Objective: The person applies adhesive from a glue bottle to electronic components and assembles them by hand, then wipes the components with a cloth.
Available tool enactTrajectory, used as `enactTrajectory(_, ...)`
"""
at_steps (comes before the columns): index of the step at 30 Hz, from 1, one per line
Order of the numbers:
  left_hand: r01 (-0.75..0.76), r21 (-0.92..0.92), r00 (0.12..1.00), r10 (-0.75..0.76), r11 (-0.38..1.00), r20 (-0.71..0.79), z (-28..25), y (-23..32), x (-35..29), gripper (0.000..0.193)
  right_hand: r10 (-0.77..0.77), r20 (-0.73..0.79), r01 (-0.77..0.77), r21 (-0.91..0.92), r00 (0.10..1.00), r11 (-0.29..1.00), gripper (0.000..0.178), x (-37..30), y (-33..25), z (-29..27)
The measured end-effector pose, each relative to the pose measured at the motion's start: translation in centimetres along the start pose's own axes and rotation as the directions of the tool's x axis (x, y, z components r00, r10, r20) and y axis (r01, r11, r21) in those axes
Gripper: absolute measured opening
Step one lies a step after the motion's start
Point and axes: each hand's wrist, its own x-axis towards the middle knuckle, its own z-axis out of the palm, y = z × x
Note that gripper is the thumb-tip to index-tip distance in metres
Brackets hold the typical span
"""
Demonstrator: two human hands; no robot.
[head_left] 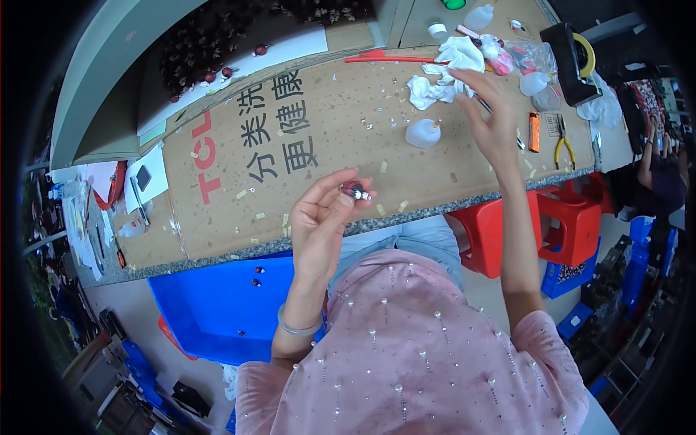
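Note:
My left hand (320,217) is closed in a pinch on a small dark red figurine (354,190) with black and silvery-white parts, held above the cardboard-covered workbench. Farther right, my right hand (495,123) reaches over crumpled white cloths (428,92), its thumb and forefinger apart. A thin dark stick shows in the gap by that thumb; whether the hand touches it I cannot tell. Left of my right wrist stands a white squeeze bottle (423,134) with a brownish tip.
Many dark red pieces (203,47) crowd a shelf at the far left. A blue tray (217,312) with a few pieces sits below the bench edge. On the right lie an orange lighter (534,132), yellow-handled pliers (565,148) and a tape dispenser (565,65); red stools (569,228) stand below.

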Motion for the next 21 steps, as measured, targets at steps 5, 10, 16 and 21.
enactTrajectory(5, 0.007, -0.008, 0.998, -0.006, 1.000, 0.062, 0.3, -0.6, 1.0, 0.023, -0.279, 0.284, 0.369, -0.346, 0.917, 0.862, 0.027, 2.7, 2.0, 2.1)
enactTrajectory(10, -0.126, 0.074, 0.991, 0.123, 0.989, 0.042, 0.3, -1.4, 1.3, 0.018, -0.325, -0.219, 0.269, -0.250, 0.920, 0.930, 0.016, 1.3, -3.0, -1.8)
enactTrajectory(16, -0.206, 0.161, 0.977, 0.192, 0.965, 0.098, 0.5, -1.4, 1.1, 0.018, -0.211, 0.148, 0.186, 0.171, 0.966, 0.968, 0.014, -6.1, -10.6, 0.6)
enactTrajectory(21, -0.249, 0.232, 0.968, 0.238, 0.941, 0.075, 0.6, -1.3, 0.6, 0.018, 0.139, 0.243, -0.224, 0.371, 0.960, 0.901, 0.014, -7.7, -10.3, 3.9)
